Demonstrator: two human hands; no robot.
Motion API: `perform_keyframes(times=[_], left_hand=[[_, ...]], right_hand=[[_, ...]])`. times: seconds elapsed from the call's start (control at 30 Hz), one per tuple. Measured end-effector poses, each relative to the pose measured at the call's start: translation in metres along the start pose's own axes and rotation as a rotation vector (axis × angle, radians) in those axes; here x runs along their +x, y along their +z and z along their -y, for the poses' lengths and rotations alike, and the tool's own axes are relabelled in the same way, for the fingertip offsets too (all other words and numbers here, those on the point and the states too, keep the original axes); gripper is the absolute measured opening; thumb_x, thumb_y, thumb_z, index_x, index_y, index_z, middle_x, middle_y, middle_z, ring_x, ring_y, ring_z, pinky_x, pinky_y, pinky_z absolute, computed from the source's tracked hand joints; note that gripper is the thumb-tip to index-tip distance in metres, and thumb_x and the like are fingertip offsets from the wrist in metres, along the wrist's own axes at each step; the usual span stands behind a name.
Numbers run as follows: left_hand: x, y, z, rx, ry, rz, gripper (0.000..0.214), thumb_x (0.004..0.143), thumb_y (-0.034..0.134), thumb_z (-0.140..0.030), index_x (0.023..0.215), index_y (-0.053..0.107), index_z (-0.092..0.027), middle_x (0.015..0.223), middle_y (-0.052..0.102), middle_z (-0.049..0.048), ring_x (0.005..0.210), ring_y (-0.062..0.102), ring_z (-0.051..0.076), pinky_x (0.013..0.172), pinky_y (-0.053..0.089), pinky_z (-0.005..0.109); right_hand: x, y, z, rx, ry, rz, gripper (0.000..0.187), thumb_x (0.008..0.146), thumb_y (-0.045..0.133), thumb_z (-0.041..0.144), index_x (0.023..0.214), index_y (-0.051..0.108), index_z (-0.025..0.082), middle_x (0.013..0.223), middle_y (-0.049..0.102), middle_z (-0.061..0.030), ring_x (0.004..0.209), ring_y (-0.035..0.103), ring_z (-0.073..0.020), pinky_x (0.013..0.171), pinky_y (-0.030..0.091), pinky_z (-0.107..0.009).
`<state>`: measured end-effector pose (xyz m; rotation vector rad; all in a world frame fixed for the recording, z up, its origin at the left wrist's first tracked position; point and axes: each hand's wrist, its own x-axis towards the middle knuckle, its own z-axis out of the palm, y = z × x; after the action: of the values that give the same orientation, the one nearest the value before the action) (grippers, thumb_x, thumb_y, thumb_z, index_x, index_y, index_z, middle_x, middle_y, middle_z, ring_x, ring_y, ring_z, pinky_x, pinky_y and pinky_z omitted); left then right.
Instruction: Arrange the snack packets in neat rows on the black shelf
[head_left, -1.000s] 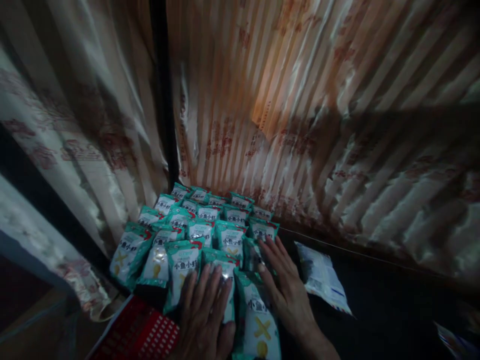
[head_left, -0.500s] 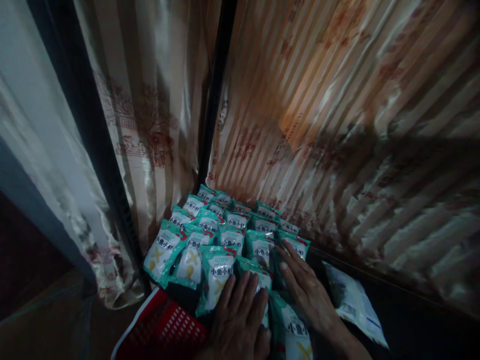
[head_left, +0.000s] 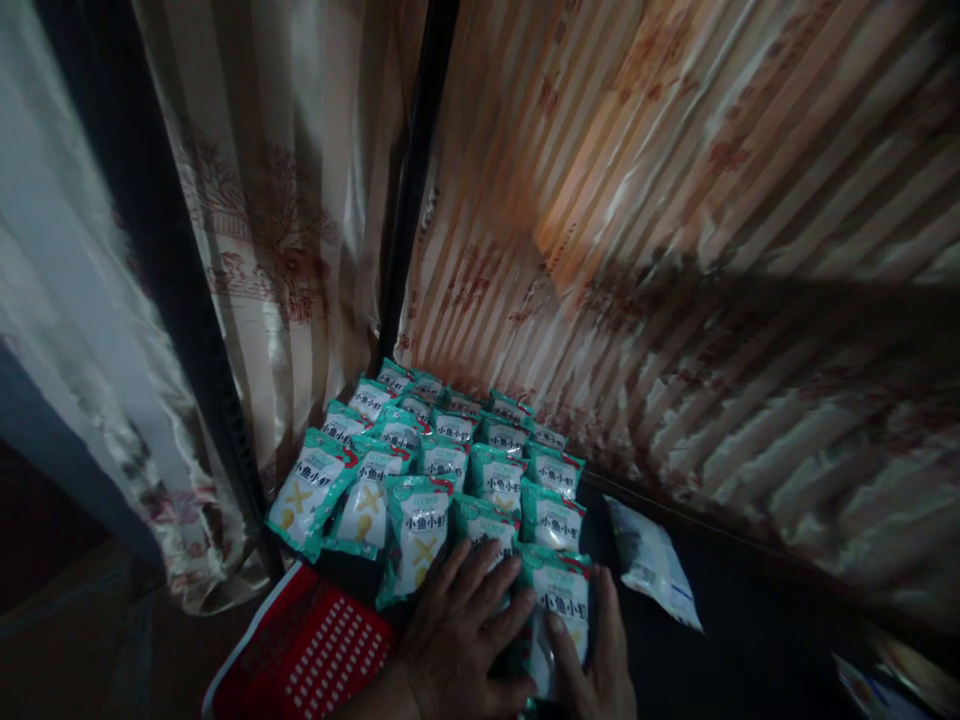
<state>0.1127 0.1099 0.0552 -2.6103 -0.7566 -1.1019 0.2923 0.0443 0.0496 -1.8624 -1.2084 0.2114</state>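
Observation:
Several green-and-white snack packets (head_left: 424, 535) with black lettering stand in slanting rows, overlapping one another. My left hand (head_left: 465, 640) lies open over the front ones, fingers stretched across the lower part of a packet (head_left: 484, 530). My right hand (head_left: 604, 660) is at the right side of the nearest packet (head_left: 562, 595). Its thumb rests on that packet's front and its fingers extend along the right edge, apart from the thumb. The lower part of this packet is partly hidden by both hands.
A red perforated basket (head_left: 322, 650) with a white rim is at the lower left. On the dark surface (head_left: 720, 670) to the right lies a whitish packet (head_left: 652, 565). Patterned curtains (head_left: 510, 250) and dark posts (head_left: 416, 170) enclose the back and left.
My right hand has drawn back toward me, from the right-hand packets to the nearest one. A packet it covered now shows fully. The view has shifted slightly right.

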Motion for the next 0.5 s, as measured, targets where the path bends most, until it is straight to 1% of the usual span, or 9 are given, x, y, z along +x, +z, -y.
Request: perform_keyframes(times=[0.07, 0.13, 0.23, 0.3, 0.37, 0.43, 0.5], left_hand=[[0.0005, -0.0004, -0.0012, -0.005, -0.006, -0.006, 0.066, 0.082, 0.044, -0.057, 0.138, 0.035, -0.022, 0.145, 0.036, 0.0031, 0.138, 0.022, 0.027, 0.113, 0.012, 0.045], [0.0008, -0.0007, -0.0019, -0.018, -0.011, -0.014, 0.062, 0.083, 0.045, -0.053, 0.136, 0.038, -0.022, 0.144, 0.039, 0.0026, 0.137, 0.023, 0.026, 0.113, 0.013, 0.044], [0.0013, -0.001, -0.0024, -0.037, -0.015, -0.031, 0.059, 0.083, 0.046, -0.05, 0.133, 0.042, -0.021, 0.142, 0.042, 0.0031, 0.136, 0.025, 0.025, 0.112, 0.017, 0.044], [0.0016, -0.0013, -0.003, -0.044, -0.006, -0.043, 0.057, 0.083, 0.047, -0.049, 0.132, 0.043, -0.021, 0.141, 0.044, 0.0034, 0.136, 0.027, 0.025, 0.112, 0.02, 0.043], [0.002, -0.0015, -0.0038, -0.043, -0.001, -0.057, 0.058, 0.083, 0.048, -0.05, 0.132, 0.043, -0.021, 0.141, 0.044, 0.0039, 0.135, 0.029, 0.025, 0.111, 0.02, 0.044], [0.0026, -0.0015, -0.0046, -0.034, 0.004, -0.067, 0.06, 0.082, 0.048, -0.052, 0.132, 0.043, -0.021, 0.141, 0.043, 0.0049, 0.135, 0.029, 0.026, 0.111, 0.02, 0.044], [0.0034, -0.0012, -0.0053, -0.023, 0.024, -0.066, 0.062, 0.081, 0.048, -0.054, 0.132, 0.044, -0.02, 0.142, 0.042, 0.0057, 0.134, 0.03, 0.027, 0.111, 0.02, 0.045]], right_hand=[[0.0024, 0.0006, 0.002, 0.02, 0.1, 0.03, 0.084, 0.077, 0.045, 0.065, 0.144, 0.022, 0.02, 0.147, 0.032, -0.0124, 0.13, 0.036, -0.0362, 0.103, 0.033, -0.054], [0.0032, 0.0005, 0.0013, 0.035, 0.154, 0.045, 0.084, 0.076, 0.044, 0.067, 0.143, 0.023, 0.02, 0.146, 0.033, -0.012, 0.128, 0.039, -0.0359, 0.102, 0.036, -0.052], [0.0026, 0.0006, -0.003, 0.041, 0.151, 0.027, 0.084, 0.075, 0.044, 0.067, 0.143, 0.023, 0.022, 0.146, 0.034, -0.0103, 0.128, 0.039, -0.0359, 0.098, 0.04, -0.05], [0.0025, 0.0004, -0.0048, 0.049, 0.149, 0.016, 0.084, 0.076, 0.046, 0.065, 0.143, 0.022, 0.021, 0.145, 0.035, -0.0105, 0.129, 0.038, -0.0353, 0.097, 0.041, -0.049], [0.0028, -0.0006, -0.0047, 0.073, 0.155, 0.039, 0.086, 0.076, 0.048, 0.064, 0.144, 0.021, 0.019, 0.144, 0.037, -0.0124, 0.127, 0.04, -0.0352, 0.095, 0.043, -0.048], [0.003, -0.0021, -0.0038, 0.106, 0.157, 0.058, 0.089, 0.075, 0.048, 0.065, 0.144, 0.019, 0.018, 0.142, 0.04, -0.0142, 0.123, 0.046, -0.0353, 0.092, 0.045, -0.048], [0.003, -0.0032, -0.0037, 0.126, 0.128, 0.048, 0.089, 0.075, 0.048, 0.065, 0.144, 0.018, 0.018, 0.143, 0.038, -0.014, 0.123, 0.045, -0.0346, 0.095, 0.043, -0.048]])
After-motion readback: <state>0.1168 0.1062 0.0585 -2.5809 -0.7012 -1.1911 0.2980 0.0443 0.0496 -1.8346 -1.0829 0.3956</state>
